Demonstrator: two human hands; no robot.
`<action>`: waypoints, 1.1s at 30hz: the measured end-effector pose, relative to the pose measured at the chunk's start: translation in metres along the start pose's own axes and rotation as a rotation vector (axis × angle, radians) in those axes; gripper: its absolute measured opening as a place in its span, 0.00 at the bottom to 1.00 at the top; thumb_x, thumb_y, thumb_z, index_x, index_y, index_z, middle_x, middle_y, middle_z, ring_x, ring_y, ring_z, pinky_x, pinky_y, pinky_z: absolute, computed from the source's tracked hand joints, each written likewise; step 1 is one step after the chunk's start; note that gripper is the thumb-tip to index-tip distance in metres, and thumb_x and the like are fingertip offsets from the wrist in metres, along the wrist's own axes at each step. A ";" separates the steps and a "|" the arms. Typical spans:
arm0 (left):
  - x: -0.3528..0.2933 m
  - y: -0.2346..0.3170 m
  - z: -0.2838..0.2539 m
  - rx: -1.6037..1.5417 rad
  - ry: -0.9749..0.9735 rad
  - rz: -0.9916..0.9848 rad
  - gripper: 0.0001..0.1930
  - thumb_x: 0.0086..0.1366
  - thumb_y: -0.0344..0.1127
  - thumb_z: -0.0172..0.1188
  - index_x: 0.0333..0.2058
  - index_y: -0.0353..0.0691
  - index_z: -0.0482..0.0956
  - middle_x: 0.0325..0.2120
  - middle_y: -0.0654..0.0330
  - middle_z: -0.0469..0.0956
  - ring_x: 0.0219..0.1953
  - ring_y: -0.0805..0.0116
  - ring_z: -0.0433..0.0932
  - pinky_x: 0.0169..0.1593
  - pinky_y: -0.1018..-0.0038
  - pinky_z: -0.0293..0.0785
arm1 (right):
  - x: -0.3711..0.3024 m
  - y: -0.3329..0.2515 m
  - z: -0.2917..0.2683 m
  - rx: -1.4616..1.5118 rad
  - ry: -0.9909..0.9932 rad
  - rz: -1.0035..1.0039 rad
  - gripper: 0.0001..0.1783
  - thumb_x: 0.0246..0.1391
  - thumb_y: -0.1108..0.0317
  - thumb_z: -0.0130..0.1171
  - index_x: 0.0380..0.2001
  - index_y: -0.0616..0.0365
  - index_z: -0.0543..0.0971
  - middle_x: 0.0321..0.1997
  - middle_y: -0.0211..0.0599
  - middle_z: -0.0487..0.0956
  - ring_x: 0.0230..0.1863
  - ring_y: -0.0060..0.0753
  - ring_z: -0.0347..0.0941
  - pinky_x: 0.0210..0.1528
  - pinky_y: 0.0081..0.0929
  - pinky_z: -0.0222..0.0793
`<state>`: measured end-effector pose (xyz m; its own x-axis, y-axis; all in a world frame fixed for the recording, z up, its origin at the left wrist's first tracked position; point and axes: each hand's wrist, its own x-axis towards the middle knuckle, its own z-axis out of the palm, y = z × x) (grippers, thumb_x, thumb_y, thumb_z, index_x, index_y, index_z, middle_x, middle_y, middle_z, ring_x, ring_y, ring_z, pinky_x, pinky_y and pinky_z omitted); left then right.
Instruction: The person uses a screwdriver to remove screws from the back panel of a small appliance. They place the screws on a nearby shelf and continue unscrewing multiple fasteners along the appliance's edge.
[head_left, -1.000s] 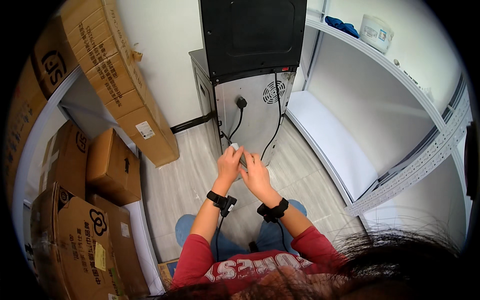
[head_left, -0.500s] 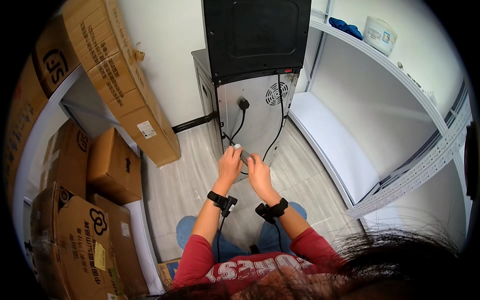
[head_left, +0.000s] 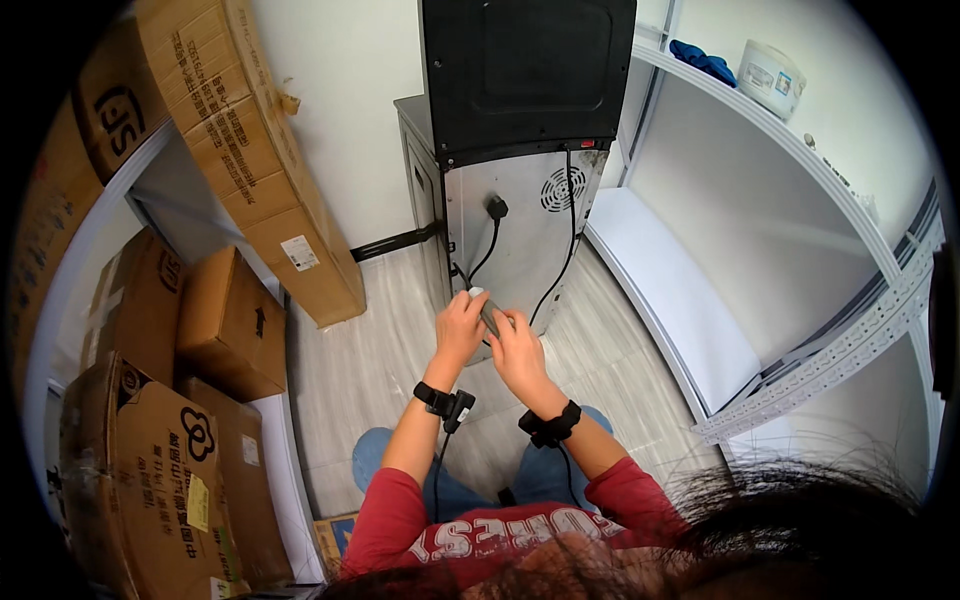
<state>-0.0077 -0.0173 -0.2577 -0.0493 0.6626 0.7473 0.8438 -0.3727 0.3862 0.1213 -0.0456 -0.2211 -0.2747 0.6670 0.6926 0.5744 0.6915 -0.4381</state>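
Both my hands hold a short grey, rod-like object with a pale end (head_left: 490, 312) in front of a tall appliance's metal back (head_left: 480, 250). The fingers of my left hand (head_left: 461, 325) close round its upper left part. My right hand (head_left: 518, 350) grips its lower right end. What exactly the object is cannot be made out. Just beyond my hands, a black plug (head_left: 497, 207) rests against the metal back, its cord running down behind my left fingers. Another black power cord (head_left: 569, 255) hangs from below the black upper panel (head_left: 530, 75), right of my hands.
On the left, a shelf holds cardboard boxes (head_left: 232, 325), and a tall carton (head_left: 250, 170) leans by the wall. White metal shelving (head_left: 675, 300) curves along the right, with a white tub (head_left: 771, 80) and a blue cloth (head_left: 703, 62) on its upper level. Pale wood-look floor (head_left: 335, 390) lies between.
The view has shifted slightly, so the appliance sits a little further right. My right fingers have lifted and moved a little on the grey object; both hands still hold it.
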 end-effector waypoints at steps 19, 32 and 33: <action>-0.007 0.000 -0.008 0.075 -0.060 0.081 0.17 0.44 0.24 0.59 0.38 0.41 0.75 0.25 0.58 0.67 0.28 0.59 0.72 0.27 0.68 0.69 | -0.017 -0.002 0.013 0.096 -0.018 0.152 0.19 0.51 0.67 0.53 0.44 0.67 0.65 0.37 0.56 0.70 0.34 0.60 0.71 0.30 0.44 0.69; -0.004 0.006 0.001 0.031 0.064 0.158 0.21 0.41 0.24 0.58 0.40 0.41 0.75 0.23 0.59 0.64 0.26 0.61 0.69 0.25 0.69 0.67 | -0.010 0.001 0.007 -0.017 -0.213 0.410 0.22 0.47 0.70 0.57 0.44 0.67 0.65 0.44 0.56 0.67 0.36 0.58 0.71 0.33 0.41 0.70; -0.005 0.005 0.002 0.029 0.051 0.162 0.21 0.41 0.24 0.58 0.40 0.41 0.75 0.23 0.59 0.64 0.26 0.61 0.69 0.25 0.70 0.67 | -0.013 0.002 0.007 -0.023 -0.136 0.341 0.21 0.47 0.69 0.57 0.44 0.67 0.65 0.44 0.56 0.67 0.36 0.58 0.71 0.33 0.41 0.70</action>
<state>-0.0019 -0.0216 -0.2603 0.0627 0.5614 0.8251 0.8578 -0.4529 0.2430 0.1207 -0.0511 -0.2346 -0.1640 0.8899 0.4257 0.6673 0.4179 -0.6165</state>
